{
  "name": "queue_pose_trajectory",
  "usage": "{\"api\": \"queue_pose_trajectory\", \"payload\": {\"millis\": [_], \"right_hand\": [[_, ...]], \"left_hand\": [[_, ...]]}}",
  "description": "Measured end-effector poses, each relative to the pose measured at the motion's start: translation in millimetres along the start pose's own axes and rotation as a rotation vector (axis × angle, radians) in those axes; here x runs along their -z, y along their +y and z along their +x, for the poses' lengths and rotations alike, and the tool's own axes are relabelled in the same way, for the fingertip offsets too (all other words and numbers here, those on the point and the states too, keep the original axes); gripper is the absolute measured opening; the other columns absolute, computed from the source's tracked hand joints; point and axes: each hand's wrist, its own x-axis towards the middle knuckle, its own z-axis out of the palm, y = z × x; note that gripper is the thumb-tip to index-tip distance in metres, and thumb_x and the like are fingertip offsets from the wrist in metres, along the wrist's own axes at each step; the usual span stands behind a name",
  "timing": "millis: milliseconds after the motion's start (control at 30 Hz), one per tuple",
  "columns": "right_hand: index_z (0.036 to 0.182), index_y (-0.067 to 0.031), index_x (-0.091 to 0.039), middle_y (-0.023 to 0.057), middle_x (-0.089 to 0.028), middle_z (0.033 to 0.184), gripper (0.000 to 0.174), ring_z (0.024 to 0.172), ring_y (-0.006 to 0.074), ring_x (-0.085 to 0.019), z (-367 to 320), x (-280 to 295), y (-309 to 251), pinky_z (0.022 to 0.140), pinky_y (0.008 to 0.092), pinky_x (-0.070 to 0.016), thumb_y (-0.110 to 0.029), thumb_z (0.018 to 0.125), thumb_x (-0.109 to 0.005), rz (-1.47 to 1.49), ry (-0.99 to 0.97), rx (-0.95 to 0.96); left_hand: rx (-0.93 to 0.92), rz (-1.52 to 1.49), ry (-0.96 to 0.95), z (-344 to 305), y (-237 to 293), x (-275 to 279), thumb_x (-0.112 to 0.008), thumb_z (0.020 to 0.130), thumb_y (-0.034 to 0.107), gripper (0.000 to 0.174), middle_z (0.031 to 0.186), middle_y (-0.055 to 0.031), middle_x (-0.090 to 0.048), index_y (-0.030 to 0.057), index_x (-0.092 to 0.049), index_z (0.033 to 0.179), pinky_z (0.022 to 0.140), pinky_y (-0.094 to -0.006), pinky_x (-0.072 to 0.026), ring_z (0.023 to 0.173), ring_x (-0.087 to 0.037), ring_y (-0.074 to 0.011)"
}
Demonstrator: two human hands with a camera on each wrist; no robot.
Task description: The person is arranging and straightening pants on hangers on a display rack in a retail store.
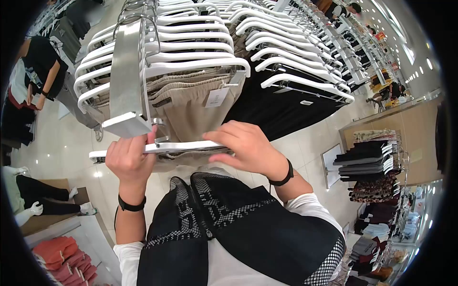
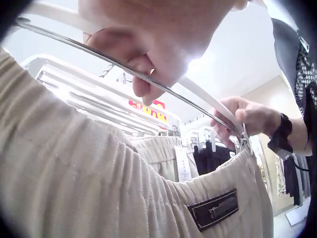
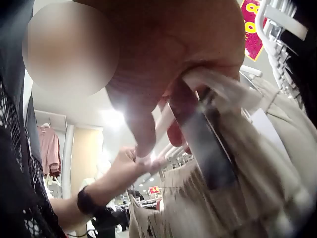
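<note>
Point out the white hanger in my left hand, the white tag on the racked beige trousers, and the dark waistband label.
White hanger point(image 1: 186, 146): head view, on its bar.
White tag point(image 1: 216, 98): head view, its centre.
Dark label point(image 2: 213, 210): left wrist view, its centre.

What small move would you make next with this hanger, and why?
I'd probably close the right hand gently on the hanger before shifting it. Its thumb and fingers look spread either side of the bar, while the left hand grips beside the hook. The hook sits close to the rail end, so steadying the hanger may help avoid a snag.
</note>
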Motion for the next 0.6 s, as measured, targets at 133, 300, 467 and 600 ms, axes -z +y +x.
{"api": "queue_pose_trajectory", "payload": {"millis": [133, 300, 467, 600], "right_hand": [[0.111, -0.0091, -0.071, 0.0034, -0.061, 0.076, 0.033, 0.065, 0.023, -0.061, -21.9, 5.9, 26.3, 0.054, 0.0351, -0.0466, -0.017, 0.08, -0.081, -0.133, 0.087, 0.03], [0.106, -0.0058, -0.074, 0.0058, -0.072, 0.086, 0.033, 0.064, 0.0216, -0.064, -30.0, 31.3, 51.3, 0.054, 0.0325, -0.0501, -0.004, 0.074, -0.082, -0.074, 0.263, -0.023], [0.104, -0.0038, -0.072, 0.0099, -0.076, 0.093, 0.033, 0.071, 0.0225, -0.072, -20.7, 47.7, 64.8, 0.06, 0.0307, -0.0545, -0.011, 0.077, -0.089, -0.037, 0.432, -0.075], [0.101, -0.0037, -0.071, 0.0072, -0.074, 0.086, 0.028, 0.065, 0.0199, -0.068, 12.3, 55.6, 59.7, 0.056, 0.0292, -0.0508, -0.015, 0.081, -0.087, -0.016, 0.442, -0.016]], "left_hand": [[-0.111, -0.003, 0.02, 10.2, 17.8, 3.8, -0.086, 0.076, 0.018, 0.019, 0.061, -0.0006, -0.052, 0.0115, -0.068, 0.074, 0.051, -0.0349, -0.0334, 0.052, -0.051, -0.0199], [-0.224, -0.172, 0.126, 14.6, 31.6, 0.0, -0.081, 0.077, 0.01, 0.031, 0.094, -0.0025, -0.067, 0.0128, -0.076, 0.107, 0.069, -0.0365, -0.0474, 0.078, -0.065, -0.0221], [-0.251, -0.304, 0.213, -4.2, 33.8, -3.2, -0.076, 0.07, 0.008, 0.043, 0.103, -0.0016, -0.066, 0.0144, -0.072, 0.112, 0.084, -0.0399, -0.0477, 0.095, -0.065, -0.0235], [-0.236, -0.393, 0.123, -21.1, 41.9, -17.2, -0.072, 0.066, 0.004, 0.047, 0.099, -0.0006, -0.065, 0.0141, -0.07, 0.112, 0.084, -0.0407, -0.0475, 0.088, -0.063, -0.0219]]}}
